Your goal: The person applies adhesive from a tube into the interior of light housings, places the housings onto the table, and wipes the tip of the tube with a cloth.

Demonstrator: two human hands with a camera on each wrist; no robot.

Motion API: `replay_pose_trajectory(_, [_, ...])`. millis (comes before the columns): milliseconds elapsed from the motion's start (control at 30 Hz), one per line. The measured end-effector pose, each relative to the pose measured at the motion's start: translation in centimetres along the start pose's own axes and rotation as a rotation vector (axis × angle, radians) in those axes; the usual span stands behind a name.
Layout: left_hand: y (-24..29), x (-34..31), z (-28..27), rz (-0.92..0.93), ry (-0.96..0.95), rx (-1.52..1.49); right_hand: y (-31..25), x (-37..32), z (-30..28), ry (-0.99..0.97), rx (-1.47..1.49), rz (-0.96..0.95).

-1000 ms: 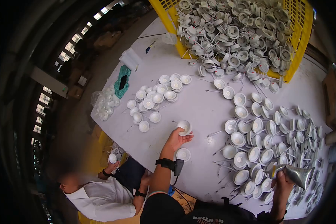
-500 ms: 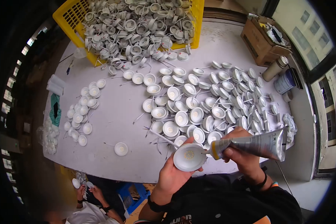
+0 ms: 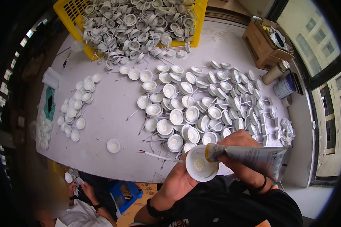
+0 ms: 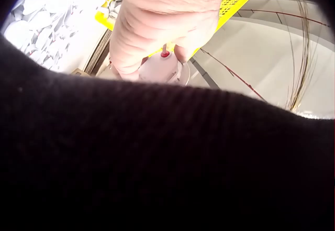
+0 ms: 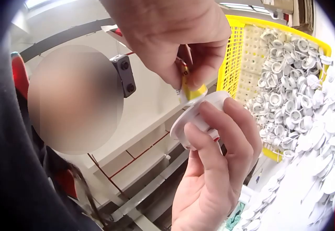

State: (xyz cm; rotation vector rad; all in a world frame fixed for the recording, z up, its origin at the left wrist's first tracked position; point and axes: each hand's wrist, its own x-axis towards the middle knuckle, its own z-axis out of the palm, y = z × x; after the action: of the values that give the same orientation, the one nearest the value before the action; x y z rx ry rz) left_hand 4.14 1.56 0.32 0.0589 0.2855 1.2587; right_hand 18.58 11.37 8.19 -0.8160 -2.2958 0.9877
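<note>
Two hands work toward five o'clock in the head view: the left hand (image 3: 177,183) has its fingers curled round the back and rim of a lamp (image 3: 201,172), while the right hand (image 3: 241,168) grips a tube (image 3: 254,156), yellow end over the lamp's two o'clock rim. The lamp should be light, stiff and rather slick, best held by rim or back, clear of its dotted centre, minding the cable (image 3: 161,155) at nine o'clock. Other lamps (image 3: 191,113) crowd eleven to two; roomier tabletop (image 3: 117,109) lies at ten, its near edge close by.
</note>
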Motion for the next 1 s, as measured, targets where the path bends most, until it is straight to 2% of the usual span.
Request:
replay_pose_trajectory(67, [0.1,0.0,0.0,-0.008,0.000,0.001,0.1,-0.2,0.4,0.141,-0.071,-0.103])
replay_pose_trajectory(167, [0.0,0.0,-0.2,-0.013,-0.004,-0.008,0.0,-0.1,0.5,0.160,-0.061,-0.090])
replay_pose_trajectory(500, [0.2,0.0,-0.6,-0.022,-0.017,-0.015,-0.5,0.5,0.5,0.102,-0.048,-0.059])
replay_pose_trajectory(800, [0.1,0.1,-1.3,-0.031,-0.034,-0.031,-1.0,1.1,0.7,0.092,-0.090,-0.141])
replay_pose_trajectory(900, [0.4,0.1,-1.4,-0.023,0.005,-0.030,-0.9,1.2,0.7,0.141,-0.032,-0.160])
replay_pose_trajectory(1000, [0.7,0.0,-1.4,-0.028,-0.012,-0.037,-1.0,1.2,0.7,0.113,-0.113,-0.137])
